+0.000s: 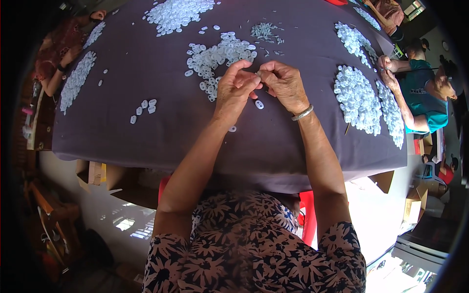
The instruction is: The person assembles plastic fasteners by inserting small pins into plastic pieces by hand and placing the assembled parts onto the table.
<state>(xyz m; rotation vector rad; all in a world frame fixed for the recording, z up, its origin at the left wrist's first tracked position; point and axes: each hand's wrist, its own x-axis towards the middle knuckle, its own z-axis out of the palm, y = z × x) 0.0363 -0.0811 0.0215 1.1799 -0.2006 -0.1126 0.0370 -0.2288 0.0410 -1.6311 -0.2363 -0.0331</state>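
Observation:
My left hand and my right hand meet over the table. Thumb and fingers of both are pinched together around something small and pale; my fingers cover most of it, so its kind cannot be told. Just beyond my left hand spreads a loose pile of white oval plastic pieces with holes. A single white oval piece lies below my fingertips, between my wrists. Farther off, past my right hand, is a small heap of thin grey pins.
A dark cloth covers the table. Several finished-looking white pieces sit at left. Large white piles lie at right, another at the far side. People work at the right and left edges.

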